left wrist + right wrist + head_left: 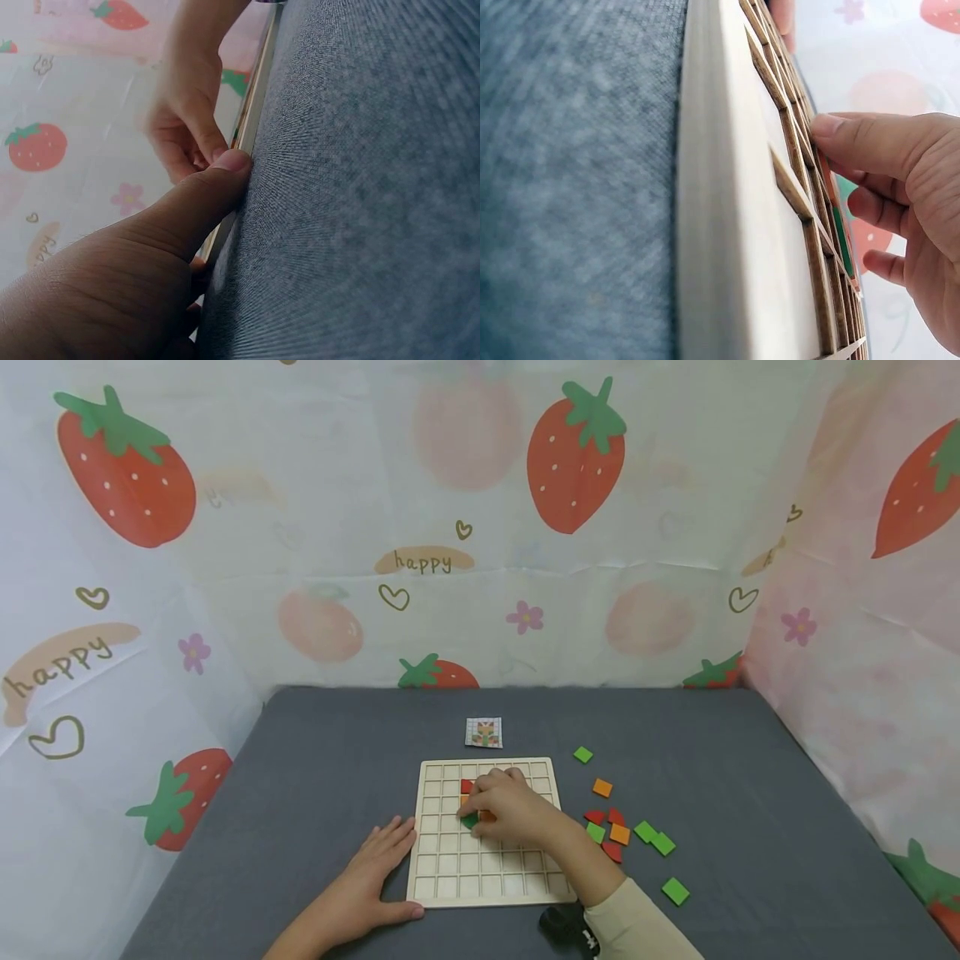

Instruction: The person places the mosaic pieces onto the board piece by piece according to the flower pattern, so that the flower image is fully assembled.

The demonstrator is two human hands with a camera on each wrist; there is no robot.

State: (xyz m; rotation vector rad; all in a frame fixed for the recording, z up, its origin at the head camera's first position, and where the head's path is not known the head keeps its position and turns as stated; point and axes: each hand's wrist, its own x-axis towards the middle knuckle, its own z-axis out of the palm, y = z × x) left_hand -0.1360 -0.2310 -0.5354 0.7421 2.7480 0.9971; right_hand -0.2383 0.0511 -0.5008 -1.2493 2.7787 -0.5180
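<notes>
The wooden grid board [447,864] lies flat on the table, with a red piece [467,786] and an orange piece [487,817] in its cells. Over its middle, my right hand [513,810] pinches a dark green piece [470,820] between thumb and fingertips, down at the cells. In the right wrist view its thumb [877,142] reaches the grid, near a green piece [843,240] set in the board. My left hand [367,877] rests along the board's left edge, fingers extended, its thumb [225,169] at the near corner.
Loose red, orange and green pieces [619,834] lie right of the board. A small pattern card [483,732] sits beyond its far edge. A black object [566,927] is by my right forearm. Strawberry-print cloth [480,635] surrounds the grey table [337,760].
</notes>
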